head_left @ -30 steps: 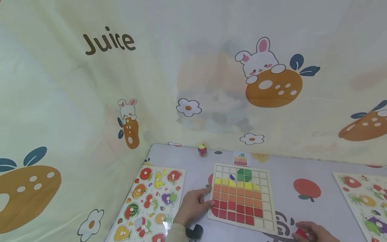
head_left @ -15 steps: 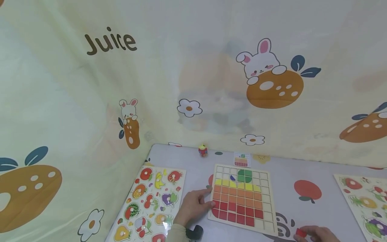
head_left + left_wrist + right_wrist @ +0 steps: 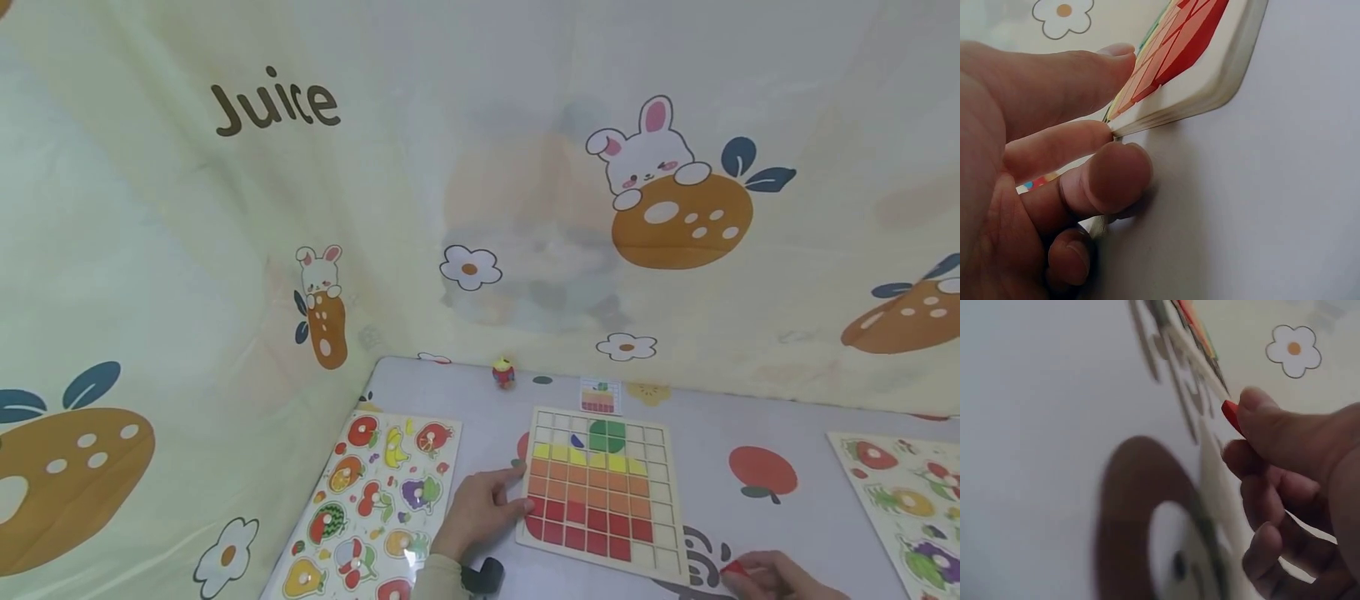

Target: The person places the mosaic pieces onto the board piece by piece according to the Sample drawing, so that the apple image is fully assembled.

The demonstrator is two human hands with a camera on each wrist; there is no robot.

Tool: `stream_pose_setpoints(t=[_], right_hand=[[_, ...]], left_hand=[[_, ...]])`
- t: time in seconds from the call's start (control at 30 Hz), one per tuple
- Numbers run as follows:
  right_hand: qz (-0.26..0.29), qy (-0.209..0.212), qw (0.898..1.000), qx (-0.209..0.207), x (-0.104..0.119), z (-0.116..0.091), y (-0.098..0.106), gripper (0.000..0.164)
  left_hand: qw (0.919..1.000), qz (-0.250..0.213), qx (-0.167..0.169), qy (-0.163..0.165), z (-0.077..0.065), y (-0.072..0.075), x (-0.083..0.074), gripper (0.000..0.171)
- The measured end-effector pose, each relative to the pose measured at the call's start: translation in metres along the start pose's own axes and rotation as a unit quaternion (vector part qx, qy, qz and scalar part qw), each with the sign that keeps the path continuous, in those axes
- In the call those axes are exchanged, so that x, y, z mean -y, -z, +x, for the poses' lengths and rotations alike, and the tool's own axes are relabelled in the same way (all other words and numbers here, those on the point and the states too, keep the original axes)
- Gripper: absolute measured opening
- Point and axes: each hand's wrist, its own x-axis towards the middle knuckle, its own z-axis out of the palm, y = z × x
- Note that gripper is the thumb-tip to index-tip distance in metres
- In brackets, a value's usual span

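Note:
A square wooden grid board (image 3: 659, 490) lies in the head view, filled with rows of red, orange and yellow tiles and a green patch near the top. A small blue piece (image 3: 577, 440) sits beside the green patch. At the board's left edge, my left hand (image 3: 480, 510) holds it with thumb and finger; the left wrist view shows the thumb over the rim and the other fingers bent. Right of the board's lower corner, my right hand (image 3: 776, 575) pinches a small red tile (image 3: 1231, 416) between thumb and index finger. Its full shape is partly covered.
Behind the board lies a small pattern card (image 3: 600, 396), with a little toy figure (image 3: 503, 372) to its left. Fruit puzzle boards flank the work area, one at left (image 3: 408, 467) and one at right (image 3: 892, 475). A printed curtain (image 3: 525, 167) rises behind the table.
The red tile has turned in my right fingers, and that hand has shifted slightly left and up. My left hand stays on the board's edge; the board has not moved.

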Motion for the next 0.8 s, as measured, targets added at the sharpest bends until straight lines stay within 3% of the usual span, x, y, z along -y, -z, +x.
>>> stream_pose_setpoints(t=[0.1, 0.17, 0.4, 0.47, 0.7, 0.8], right_hand=[[-0.009, 0.050, 0.997, -0.057, 0.011, -0.005, 0.004, 0.040], [-0.008, 0.061, 0.995, -0.080, 0.020, -0.006, 0.006, 0.036], [0.056, -0.006, 0.998, 0.023, 0.046, 0.006, 0.004, 0.061], [0.064, -0.006, 0.997, 0.041, 0.053, 0.007, -0.001, 0.061], [0.026, 0.074, 0.996, 0.050, 0.068, 0.004, -0.017, 0.040], [0.019, 0.087, 0.994, 0.056, 0.072, 0.005, -0.022, 0.037]], left_hand=[[1.0000, 0.000, -0.001, -0.007, 0.001, 0.001, 0.000, 0.057], [1.0000, -0.002, -0.002, -0.008, 0.001, 0.001, 0.000, 0.057], [1.0000, -0.003, -0.006, 0.000, 0.000, -0.001, 0.002, 0.058], [1.0000, -0.003, -0.005, 0.000, 0.000, -0.001, 0.002, 0.058], [1.0000, -0.003, -0.002, -0.001, 0.001, 0.000, 0.001, 0.057], [1.0000, -0.001, -0.004, 0.000, 0.001, 0.000, 0.000, 0.057]])
